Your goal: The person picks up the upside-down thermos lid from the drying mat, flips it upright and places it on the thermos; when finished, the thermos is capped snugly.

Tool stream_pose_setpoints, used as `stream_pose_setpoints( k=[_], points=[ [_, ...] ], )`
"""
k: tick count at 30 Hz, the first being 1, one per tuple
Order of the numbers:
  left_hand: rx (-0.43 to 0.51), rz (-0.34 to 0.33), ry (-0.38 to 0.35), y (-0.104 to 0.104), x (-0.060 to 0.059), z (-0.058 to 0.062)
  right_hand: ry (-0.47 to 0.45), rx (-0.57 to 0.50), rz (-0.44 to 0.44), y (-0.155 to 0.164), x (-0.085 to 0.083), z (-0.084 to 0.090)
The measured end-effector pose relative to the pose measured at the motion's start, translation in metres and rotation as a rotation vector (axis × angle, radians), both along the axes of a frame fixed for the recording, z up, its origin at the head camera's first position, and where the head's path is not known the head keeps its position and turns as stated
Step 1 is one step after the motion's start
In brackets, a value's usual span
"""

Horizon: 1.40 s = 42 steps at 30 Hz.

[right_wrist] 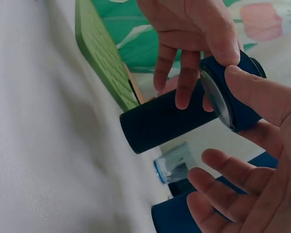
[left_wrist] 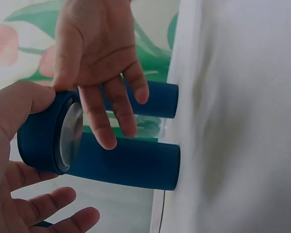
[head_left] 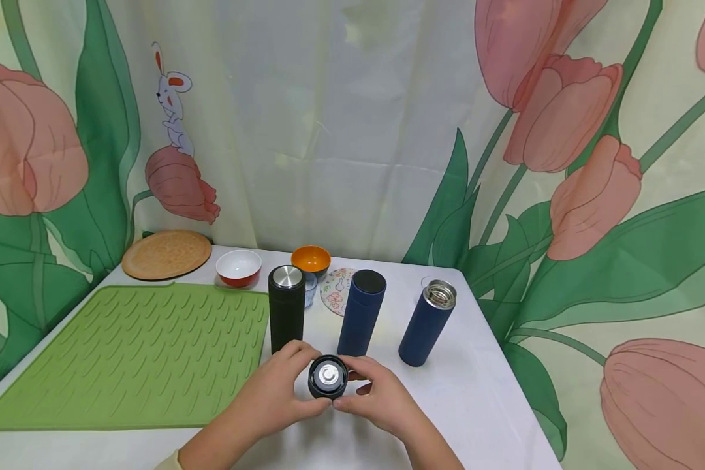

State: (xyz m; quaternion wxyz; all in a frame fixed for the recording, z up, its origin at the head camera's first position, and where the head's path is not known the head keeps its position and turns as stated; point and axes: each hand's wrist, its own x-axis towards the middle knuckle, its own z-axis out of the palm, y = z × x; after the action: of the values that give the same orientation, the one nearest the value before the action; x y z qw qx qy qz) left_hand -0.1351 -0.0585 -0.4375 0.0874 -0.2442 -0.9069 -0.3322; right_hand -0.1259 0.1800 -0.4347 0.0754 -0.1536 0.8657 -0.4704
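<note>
My two hands hold a dark round lid (head_left: 328,377) with a silver disc in its face, just above the table's front. The left hand (head_left: 282,388) grips its left side, thumb on the rim (left_wrist: 24,104). From the other side the right hand (head_left: 374,391) pinches it, thumb (right_wrist: 262,97) across the lid (right_wrist: 233,99). Behind the hands stand a black flask (head_left: 286,316) with a silver top, a capped blue flask (head_left: 361,313), and an open blue flask (head_left: 427,323) showing a steel mouth.
A green ribbed mat (head_left: 129,352) covers the table's left half. At the back lie a round wooden plate (head_left: 166,254), a red-and-white bowl (head_left: 238,267), an orange bowl (head_left: 311,260), a small glass (right_wrist: 174,165) and a floral coaster (head_left: 336,290). The table's right edge (head_left: 505,365) is near.
</note>
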Motion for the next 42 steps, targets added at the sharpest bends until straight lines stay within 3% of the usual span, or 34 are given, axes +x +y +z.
stream_pose_setpoints(
  k=[10, 13, 16, 19, 23, 25, 27, 31, 36, 39, 42],
  points=[
    [-0.016, -0.010, 0.000, -0.002, -0.001, -0.001, 0.080, -0.006, -0.047, -0.003, -0.002, -0.009],
    [0.004, -0.006, -0.026, -0.003, -0.003, -0.002, 0.177, 0.034, -0.081, -0.004, 0.000, -0.011],
    [0.045, -0.003, -0.090, -0.005, -0.004, -0.002, 0.356, 0.081, -0.080, -0.006, 0.002, -0.011],
    [0.137, -0.035, -0.215, -0.008, -0.005, 0.000, 0.629, 0.142, -0.015, -0.006, 0.003, -0.012],
    [0.344, -0.170, -0.511, -0.011, -0.004, 0.003, 0.962, 0.227, 0.063, -0.006, 0.002, -0.013],
    [0.438, -0.232, -0.653, -0.012, -0.005, 0.004, 1.043, 0.262, 0.070, -0.005, 0.002, -0.013],
    [0.500, -0.267, -0.746, -0.012, -0.005, 0.003, 1.080, 0.281, 0.071, -0.004, 0.001, -0.012],
    [0.535, -0.265, -0.787, -0.011, -0.007, 0.002, 1.085, 0.298, 0.074, -0.003, 0.002, -0.011],
    [0.565, -0.211, -0.745, -0.010, -0.004, 0.003, 1.019, 0.265, 0.064, -0.005, 0.004, -0.009],
    [0.556, -0.129, -0.633, -0.008, -0.002, 0.004, 0.843, 0.145, 0.025, -0.005, 0.008, -0.007],
    [0.540, -0.041, -0.488, -0.004, 0.000, 0.003, 0.552, -0.033, -0.046, -0.005, 0.011, -0.002]
  ],
)
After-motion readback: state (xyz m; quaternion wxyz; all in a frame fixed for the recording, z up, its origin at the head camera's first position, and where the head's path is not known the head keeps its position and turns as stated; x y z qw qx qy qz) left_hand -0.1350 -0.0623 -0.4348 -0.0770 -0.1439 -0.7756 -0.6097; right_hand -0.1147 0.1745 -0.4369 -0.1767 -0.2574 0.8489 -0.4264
